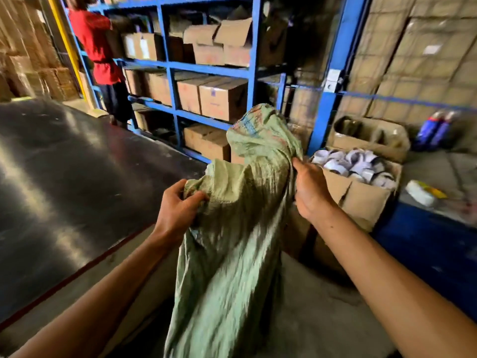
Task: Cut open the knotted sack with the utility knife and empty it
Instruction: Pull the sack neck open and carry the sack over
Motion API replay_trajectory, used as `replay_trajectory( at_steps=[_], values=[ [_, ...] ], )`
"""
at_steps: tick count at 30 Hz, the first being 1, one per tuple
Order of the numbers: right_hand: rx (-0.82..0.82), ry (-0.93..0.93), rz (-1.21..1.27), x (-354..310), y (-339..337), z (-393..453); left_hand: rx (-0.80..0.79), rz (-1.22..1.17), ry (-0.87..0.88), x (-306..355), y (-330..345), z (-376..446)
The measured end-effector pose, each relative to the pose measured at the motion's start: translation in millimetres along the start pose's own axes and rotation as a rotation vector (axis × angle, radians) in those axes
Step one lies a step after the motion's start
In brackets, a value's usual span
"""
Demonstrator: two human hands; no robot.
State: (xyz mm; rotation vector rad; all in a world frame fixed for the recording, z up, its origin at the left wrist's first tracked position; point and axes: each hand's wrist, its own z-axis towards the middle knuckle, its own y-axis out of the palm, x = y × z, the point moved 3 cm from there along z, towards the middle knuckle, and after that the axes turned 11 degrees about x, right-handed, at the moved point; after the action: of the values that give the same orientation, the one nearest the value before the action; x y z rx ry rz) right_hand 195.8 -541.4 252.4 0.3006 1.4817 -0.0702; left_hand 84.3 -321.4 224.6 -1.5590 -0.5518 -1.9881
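A crumpled green woven sack hangs limp in front of me, its upper end raised toward the blue shelving. My left hand is clenched on the sack's left side. My right hand pinches a fold on its right side, just beside an open cardboard box filled with small white and dark packets. No utility knife and no knot can be seen.
A dark tabletop lies to my left. Blue shelving with cardboard boxes stands ahead; a person in a red top works at its left end. Another open box, two blue bottles and a blue surface are at right.
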Motion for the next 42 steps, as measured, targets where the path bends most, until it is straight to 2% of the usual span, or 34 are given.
replay_trajectory(
  at_steps=[8, 12, 15, 18, 22, 25, 26, 28, 30, 33, 36, 38, 42],
  values=[
    [0.186, -0.039, -0.022, -46.3, -129.7, 46.5, -0.113, 0.126, 0.16, 25.2, 125.2, -18.1],
    [0.311, -0.125, -0.012, -78.1, -194.3, 62.7, -0.09, 0.11, 0.195, 45.9, 179.5, -16.9],
    [0.396, -0.168, -0.014, -100.7, -235.2, 70.2, -0.27, -0.002, 0.141, 60.3, 230.9, -26.1],
    [0.481, -0.156, 0.004, -124.2, -271.4, 73.8, -0.41, 0.017, 0.117, 57.8, 289.6, -46.9],
    [0.586, -0.185, 0.011, -135.3, -297.9, 70.8, -0.368, 0.107, 0.156, 59.0, 351.4, -55.7],
    [0.658, -0.198, 0.057, -142.6, -308.5, 77.1, -0.378, -0.058, 0.264, 86.9, 385.3, -71.2],
    [0.689, -0.205, 0.076, -145.0, -312.0, 81.3, -0.441, -0.134, 0.31, 99.7, 395.9, -85.7],
    [0.742, -0.237, 0.028, -146.2, -312.4, 89.1, -0.698, -0.143, 0.352, 112.4, 419.6, -125.3],
    [0.732, -0.27, -0.069, -143.8, -310.9, 93.0, -0.89, -0.04, 0.384, 110.0, 441.7, -160.6],
    [0.682, -0.289, -0.185, -150.0, -332.7, 102.0, -0.918, -0.136, 0.353, 110.5, 469.7, -165.0],
    [0.6, -0.285, -0.303, -151.8, -384.3, 101.3, -0.961, -0.216, 0.216, 113.5, 489.3, -156.3],
    [0.57, -0.203, -0.391, -122.6, -420.5, 92.9, -1.01, -0.326, 0.091, 121.8, 500.3, -153.1],
    [0.335, 0.137, -1.036, -10.0, -463.1, 68.9, -1.264, -0.534, -0.101, 148.6, 520.3, -155.8]
  ],
)
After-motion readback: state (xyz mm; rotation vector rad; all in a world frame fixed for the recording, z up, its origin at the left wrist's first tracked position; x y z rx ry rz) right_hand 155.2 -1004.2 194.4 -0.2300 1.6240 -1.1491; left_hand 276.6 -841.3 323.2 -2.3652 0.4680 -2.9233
